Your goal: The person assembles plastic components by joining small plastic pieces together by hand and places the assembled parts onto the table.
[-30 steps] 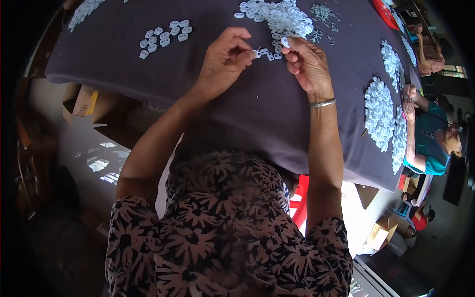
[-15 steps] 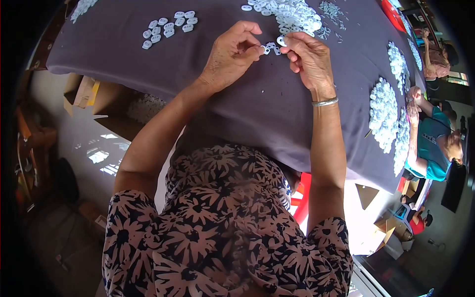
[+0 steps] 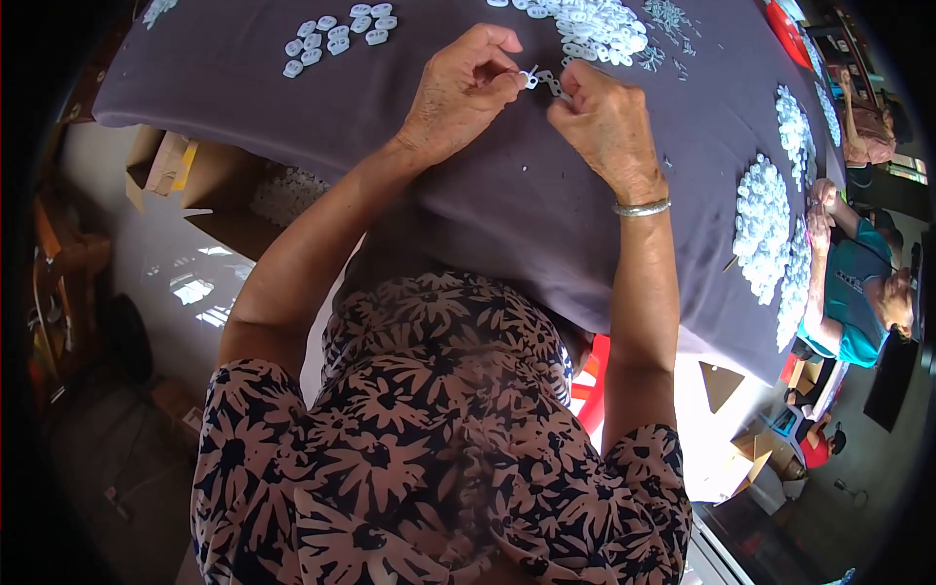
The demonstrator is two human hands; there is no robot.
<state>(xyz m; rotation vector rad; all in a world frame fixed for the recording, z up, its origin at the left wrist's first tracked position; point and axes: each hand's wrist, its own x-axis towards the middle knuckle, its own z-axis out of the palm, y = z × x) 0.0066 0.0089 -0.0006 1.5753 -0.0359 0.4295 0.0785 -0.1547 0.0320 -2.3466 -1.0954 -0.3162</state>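
Head view: I've got bare purple cloth point(image 3: 507, 205) below the fingers, its near edge well back toward the body; left hand point(image 3: 458, 93) and right hand point(image 3: 609, 127) both pinch a small white clip piece point(image 3: 534, 78), heap of white pieces point(image 3: 595, 24) just beyond.

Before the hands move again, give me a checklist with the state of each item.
1. Left hand pinches the small white piece: ok.
2. Right hand grips the small part next to it: ok.
3. Two pieces lined up or joined: cannot tell, too small.
4. Big pile of white pieces close above the hands: ok.
5. Small group of white pieces lies apart on the purple cloth: ok.
6. Another person's hand stays at the far pile, apart from these hands: ok.
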